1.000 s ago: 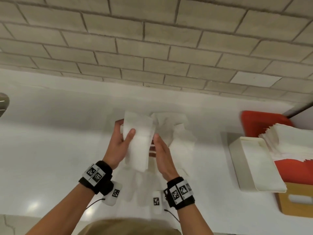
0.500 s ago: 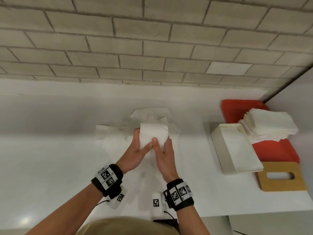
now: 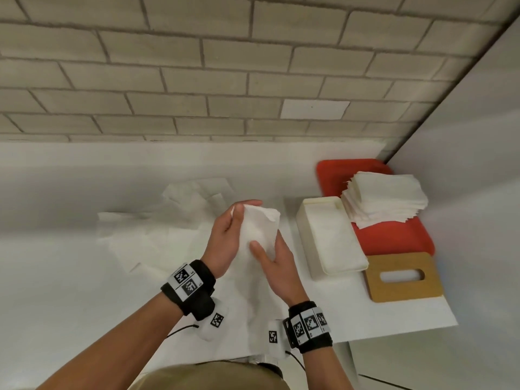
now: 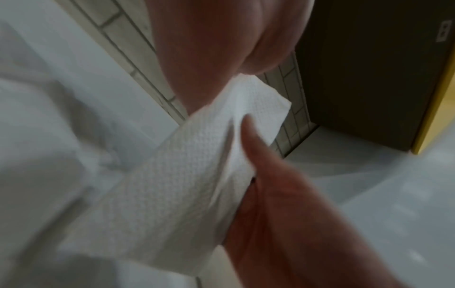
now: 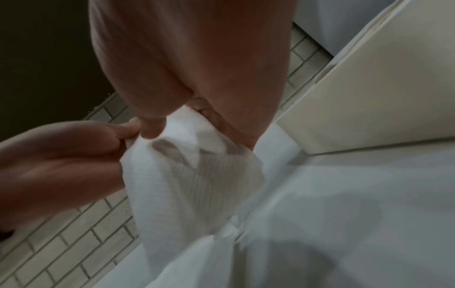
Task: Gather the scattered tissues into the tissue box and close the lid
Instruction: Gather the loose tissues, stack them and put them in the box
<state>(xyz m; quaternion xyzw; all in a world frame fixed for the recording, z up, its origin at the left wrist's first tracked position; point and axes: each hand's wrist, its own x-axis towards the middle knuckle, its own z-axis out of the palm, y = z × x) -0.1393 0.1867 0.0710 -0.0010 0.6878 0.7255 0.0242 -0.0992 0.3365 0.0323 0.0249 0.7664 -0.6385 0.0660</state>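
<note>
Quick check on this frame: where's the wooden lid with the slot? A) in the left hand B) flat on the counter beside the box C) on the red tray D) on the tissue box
B: the wooden lid lies flat on the counter, next to the open tissue box, nearer the person than the red tray.

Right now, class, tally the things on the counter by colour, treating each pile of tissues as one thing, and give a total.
White: 3 (folded tissue in both hands, loose tissues, stacked tissues)
Cream: 1 (tissue box)
Red: 1 (tray)
Brown: 1 (lid)
Total: 6
</note>
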